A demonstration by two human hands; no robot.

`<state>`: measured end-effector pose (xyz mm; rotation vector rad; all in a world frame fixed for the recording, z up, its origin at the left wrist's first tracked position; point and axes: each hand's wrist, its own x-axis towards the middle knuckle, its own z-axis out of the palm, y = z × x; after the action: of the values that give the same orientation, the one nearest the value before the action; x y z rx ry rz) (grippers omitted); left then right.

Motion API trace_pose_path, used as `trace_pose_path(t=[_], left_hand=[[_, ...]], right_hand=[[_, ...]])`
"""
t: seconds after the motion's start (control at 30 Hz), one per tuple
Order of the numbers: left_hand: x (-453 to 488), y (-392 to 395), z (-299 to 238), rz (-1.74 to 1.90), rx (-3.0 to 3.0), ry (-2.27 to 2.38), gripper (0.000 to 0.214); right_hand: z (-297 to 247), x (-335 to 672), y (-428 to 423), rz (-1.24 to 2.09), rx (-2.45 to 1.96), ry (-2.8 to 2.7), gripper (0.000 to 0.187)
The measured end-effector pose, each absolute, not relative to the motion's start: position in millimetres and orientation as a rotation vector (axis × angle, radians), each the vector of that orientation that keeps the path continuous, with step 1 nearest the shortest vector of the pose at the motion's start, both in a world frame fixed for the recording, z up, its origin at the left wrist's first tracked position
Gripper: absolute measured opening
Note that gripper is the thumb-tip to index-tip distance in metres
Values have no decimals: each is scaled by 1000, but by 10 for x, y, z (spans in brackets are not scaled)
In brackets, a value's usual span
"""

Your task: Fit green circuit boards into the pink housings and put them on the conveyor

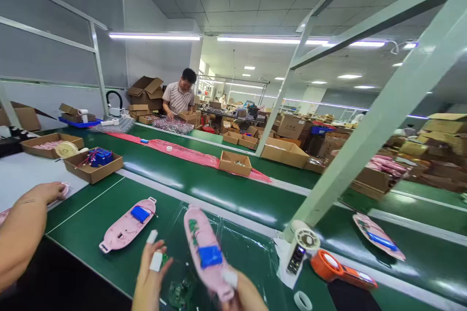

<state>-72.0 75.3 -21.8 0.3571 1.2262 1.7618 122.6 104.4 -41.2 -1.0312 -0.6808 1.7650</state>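
Note:
My right hand [242, 289] grips the lower end of a pink plastic shell [204, 233], tilted above the bench. Inside the shell are a blue battery pack [210, 256] and a green board [193, 233]. My left hand [155, 267], with white coverings on its fingertips, pinches a small green circuit board [165, 258] to the left of the shell. Between my hands, several green boards [179, 294] lie on the bench. Another pink shell [126, 227] with a blue battery rests beyond my left hand.
A co-worker's hand [51, 192] reaches in at left, holding a small pale part. Cardboard boxes [93, 167] stand nearby. At right are a white fan-like device [301, 248], an orange tape dispenser [328, 265], a slanted post [365, 155] and another shell [379, 237]. Another person works farther back.

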Motion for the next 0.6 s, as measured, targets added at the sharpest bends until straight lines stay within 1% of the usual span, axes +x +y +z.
trace_pose_path(t=[0.07,0.1,0.13,0.17,0.3,0.4,0.53,0.6], left_hand=[[-999,736,-232,1932,300,1293,18],[-1161,711,-262,2007,225,1331,13],[-1327,681,-308,2046,137,1349,10],[-1486,651,-367,2031,50,1345,11],[-1907,643,-599,1781,-2,1236,20],[-1963,803,-621,1762,101,1272,19],[-1975,1091,-504,1761,163,1365,13],[-2017,1200,-457,1767,165,1407,17]], right_hand=[[-227,1382,1477,1706,-1057,-612,32],[-151,1463,1716,1647,-1073,-576,23],[-91,1539,1955,1592,-1094,-545,17],[-46,1609,2184,1532,-1132,-511,15],[26,1862,2865,1322,-1238,-417,26],[32,2036,3104,1191,-1303,-420,31],[-4,2081,3066,1049,-1376,-596,30],[-45,1976,2845,1020,-1364,-817,26]])
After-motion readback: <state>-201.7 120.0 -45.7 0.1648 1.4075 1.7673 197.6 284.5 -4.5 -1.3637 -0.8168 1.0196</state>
